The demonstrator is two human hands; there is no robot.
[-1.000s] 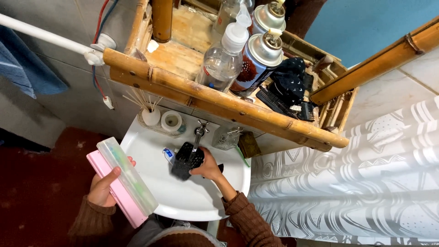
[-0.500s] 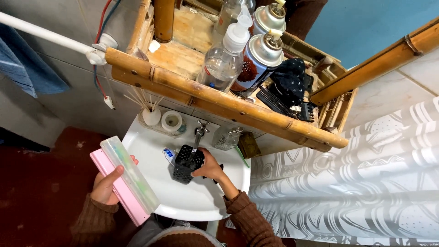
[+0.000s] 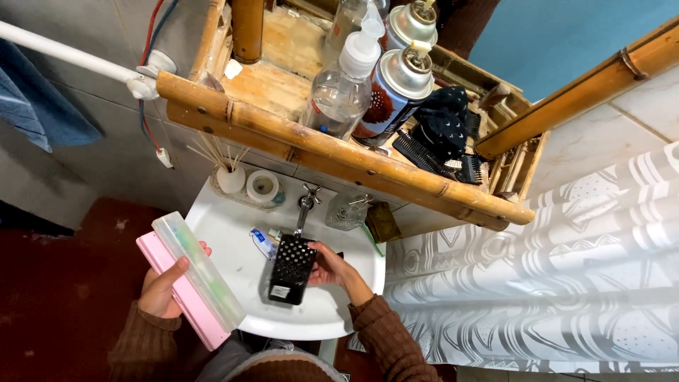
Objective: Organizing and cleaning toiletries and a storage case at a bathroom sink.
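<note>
My right hand grips a black perforated holder over the white sink basin, under the metal tap. The holder is tipped so that its base with a pale label faces me. My left hand holds two long cases together beside the sink's left rim: a translucent one with coloured items inside on top of a pink one.
A toothpaste tube lies in the basin. A reed diffuser and a white cup stand behind it. Overhead, a bamboo shelf carries a clear bottle, spray cans and black combs. A patterned curtain hangs right.
My right hand has tipped the black holder from open top facing up to its base turned toward me, and shifted it slightly lower in the basin. My left hand has barely moved.
</note>
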